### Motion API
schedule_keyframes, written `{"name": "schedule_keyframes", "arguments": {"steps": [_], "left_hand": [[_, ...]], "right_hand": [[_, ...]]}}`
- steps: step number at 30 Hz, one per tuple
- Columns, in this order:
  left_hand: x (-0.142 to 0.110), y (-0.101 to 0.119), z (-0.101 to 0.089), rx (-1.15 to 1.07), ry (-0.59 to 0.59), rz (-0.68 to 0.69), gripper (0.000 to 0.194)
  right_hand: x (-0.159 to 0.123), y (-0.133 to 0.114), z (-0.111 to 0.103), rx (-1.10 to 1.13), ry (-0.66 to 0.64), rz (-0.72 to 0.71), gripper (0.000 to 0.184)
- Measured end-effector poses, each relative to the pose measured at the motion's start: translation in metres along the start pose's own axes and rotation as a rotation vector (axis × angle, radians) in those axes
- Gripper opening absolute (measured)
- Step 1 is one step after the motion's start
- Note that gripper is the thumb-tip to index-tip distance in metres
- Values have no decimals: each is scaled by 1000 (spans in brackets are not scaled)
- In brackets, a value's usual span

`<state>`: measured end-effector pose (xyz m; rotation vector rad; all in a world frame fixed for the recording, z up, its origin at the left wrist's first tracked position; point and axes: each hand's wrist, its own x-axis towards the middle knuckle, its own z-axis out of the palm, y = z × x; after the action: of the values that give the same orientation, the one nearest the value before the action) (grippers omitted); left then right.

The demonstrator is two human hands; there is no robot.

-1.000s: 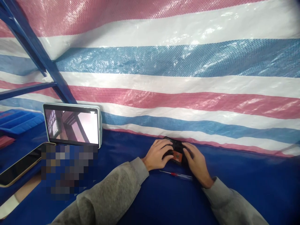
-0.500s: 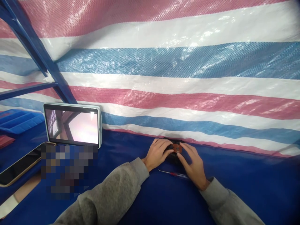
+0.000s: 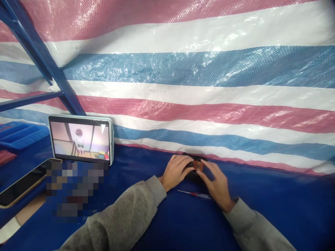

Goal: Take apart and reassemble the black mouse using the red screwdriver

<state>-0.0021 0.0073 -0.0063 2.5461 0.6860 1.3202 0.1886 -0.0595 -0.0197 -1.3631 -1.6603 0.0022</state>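
Note:
Between my two hands is a small orange-brown circuit board with dark parts along its left side. My left hand closes its thumb and fingers on the dark left end. On the right edge, my right hand pinches the board between thumb and forefinger. Beneath both hands lies a black object, largely covered, so its kind cannot be made out. Just nearer to me, a thin screwdriver with a red and clear handle rests on the blue table, its handle end close to my right wrist.
A tablet playing a video stands upright at the left. Beside it lie a phone and a blue compartment tray. Another person's forearm enters lower left, near a blurred-out patch. Striped sheeting hangs behind the table.
The picture on the tablet has changed. My hands and the circuit board stay almost in place, with only a very slight shift of the right fingers.

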Motion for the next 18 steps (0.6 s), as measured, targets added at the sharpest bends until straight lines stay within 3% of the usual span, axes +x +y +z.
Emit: {"name": "schedule_keyframes", "arguments": {"steps": [7, 18], "left_hand": [[-1, -4, 2, 29, 20, -50, 46], [-2, -7, 3, 38, 32, -56, 37]], "right_hand": [[1, 0, -1, -4, 30, 63, 36], [1, 0, -2, -25, 38, 70, 39]]}}
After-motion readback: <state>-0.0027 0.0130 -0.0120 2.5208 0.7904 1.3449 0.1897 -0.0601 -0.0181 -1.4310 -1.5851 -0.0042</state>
